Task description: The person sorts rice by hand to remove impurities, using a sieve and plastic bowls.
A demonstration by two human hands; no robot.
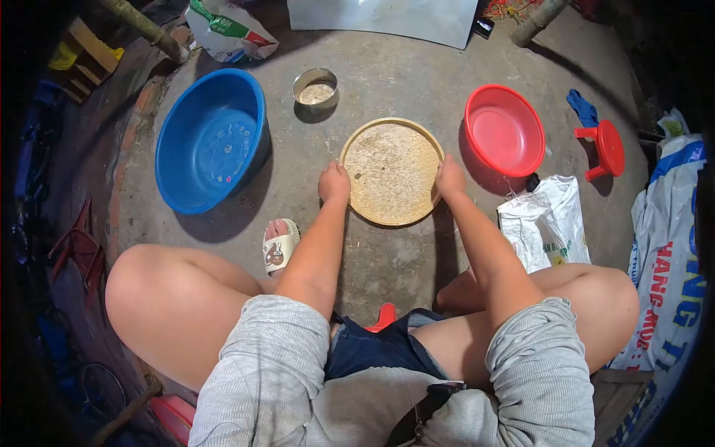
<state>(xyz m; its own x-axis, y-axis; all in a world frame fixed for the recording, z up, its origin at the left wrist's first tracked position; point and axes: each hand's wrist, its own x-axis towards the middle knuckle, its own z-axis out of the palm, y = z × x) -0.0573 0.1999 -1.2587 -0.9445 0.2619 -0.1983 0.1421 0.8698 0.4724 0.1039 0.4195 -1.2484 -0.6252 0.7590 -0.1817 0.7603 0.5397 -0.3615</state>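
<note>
Between my hands is a round woven winnowing tray (392,222), with pale grain spread over its face and a few darker bits in it. My left hand (334,182) grips the tray's left rim, fingers wrapped at the edge. At the opposite rim, my right hand (450,177) is closed on it in the same way. The fingers under the tray are hidden. Beyond it to the left stands a metal bowl (316,79) holding some pale grain.
A large blue basin (167,149) is at left, a red basin (497,134) at right. Further right are a red stool (611,147) and white sacks (547,223). A printed bag (231,33) and a metal sheet (383,18) lie at the back. My sandal (280,249) is near the tray.
</note>
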